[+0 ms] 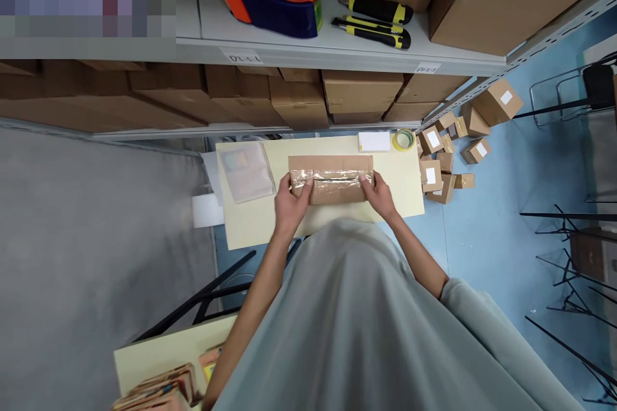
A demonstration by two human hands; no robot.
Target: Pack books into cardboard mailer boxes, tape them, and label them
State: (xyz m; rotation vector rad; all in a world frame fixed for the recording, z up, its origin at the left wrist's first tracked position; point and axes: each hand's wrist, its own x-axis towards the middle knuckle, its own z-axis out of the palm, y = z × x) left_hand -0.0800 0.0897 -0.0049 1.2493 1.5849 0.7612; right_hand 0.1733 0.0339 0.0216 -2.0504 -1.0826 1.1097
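A flat brown cardboard box [332,196] lies before me over the pale yellow table [260,221], with shiny clear tape running along its middle seam. At its left end is my left hand [292,205], fingers wrapped round the edge and thumb on the taped top. My right hand [379,196] grips the opposite end the same way, thumb resting on the tape. The undersides of the box and the fingertips are hidden. Behind the box, a roll of tape [396,140] and a small white box [374,142] sit near the table's far edge.
Clear plastic bags [247,172] lie on the table's left part. Above is a shelf [299,51] holding an orange-and-blue tape dispenser [270,0] and several utility knives [378,9]. Small cartons [436,167] are heaped on the floor at right. Books [159,392] stand at lower left.
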